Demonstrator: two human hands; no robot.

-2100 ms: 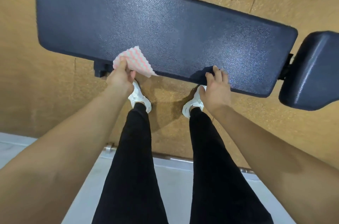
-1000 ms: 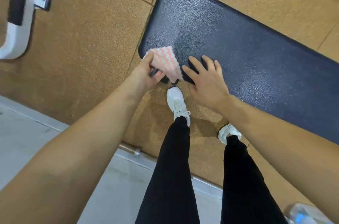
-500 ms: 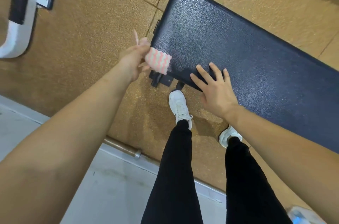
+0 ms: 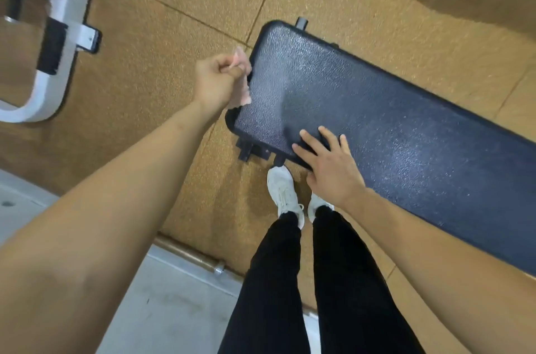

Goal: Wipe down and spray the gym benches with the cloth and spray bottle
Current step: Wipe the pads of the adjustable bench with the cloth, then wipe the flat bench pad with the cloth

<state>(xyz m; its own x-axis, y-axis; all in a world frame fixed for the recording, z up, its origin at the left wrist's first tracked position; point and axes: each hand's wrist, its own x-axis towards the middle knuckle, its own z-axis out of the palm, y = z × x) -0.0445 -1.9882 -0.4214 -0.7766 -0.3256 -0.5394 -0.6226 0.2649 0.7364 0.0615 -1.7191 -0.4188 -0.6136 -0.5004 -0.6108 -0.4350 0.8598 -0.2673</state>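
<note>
A long black padded gym bench (image 4: 391, 133) runs from the centre to the right edge. My left hand (image 4: 217, 81) grips a pink and white cloth (image 4: 243, 78) bunched in its curled fingers, held against the bench's left end. Most of the cloth is hidden behind that hand. My right hand (image 4: 330, 168) lies flat on the near edge of the pad with its fingers spread. No spray bottle is in view.
The bench's black metal frame bracket (image 4: 252, 150) sticks out under its near left corner. A white machine frame (image 4: 55, 43) stands at the upper left. My legs and white shoes (image 4: 284, 194) stand on the brown rubber floor; grey floor (image 4: 162, 310) lies behind.
My left hand has carried the cloth from the bench's near corner up along its left end. The right hand has stayed flat on the near edge.
</note>
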